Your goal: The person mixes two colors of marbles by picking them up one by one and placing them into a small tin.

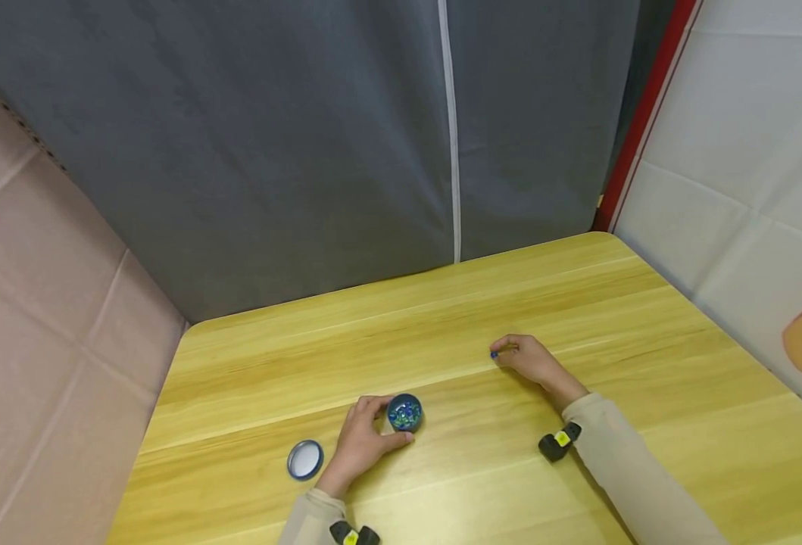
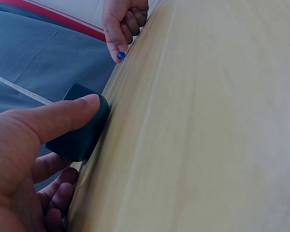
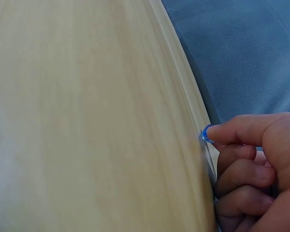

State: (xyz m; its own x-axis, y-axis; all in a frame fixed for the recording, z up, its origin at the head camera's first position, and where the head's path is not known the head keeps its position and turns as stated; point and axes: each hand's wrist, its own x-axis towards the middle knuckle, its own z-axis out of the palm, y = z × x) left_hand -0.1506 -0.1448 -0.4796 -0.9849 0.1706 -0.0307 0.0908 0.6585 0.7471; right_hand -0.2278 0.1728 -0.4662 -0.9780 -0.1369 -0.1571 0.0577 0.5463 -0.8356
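Observation:
A small round dark jar [image 1: 404,413] stands on the table, with several blue and green glass-like pieces showing inside it. My left hand [image 1: 365,439] grips the jar between thumb and fingers; in the left wrist view the thumb lies along the side of the jar [image 2: 77,130]. Farther right, my right hand [image 1: 530,359] pinches one small shiny blue bead [image 1: 494,354] at its fingertips, close to the tabletop. The right wrist view shows the blue bead [image 3: 206,133] between thumb and forefinger, the other fingers curled in.
A round blue-rimmed lid [image 1: 304,460] with a pale inside lies left of my left hand. The wood-grain table [image 1: 291,363] runs back to a dark grey curtain [image 1: 291,151]. A pink covering [image 1: 32,303] stands at the left, a white one [image 1: 748,151] at the right.

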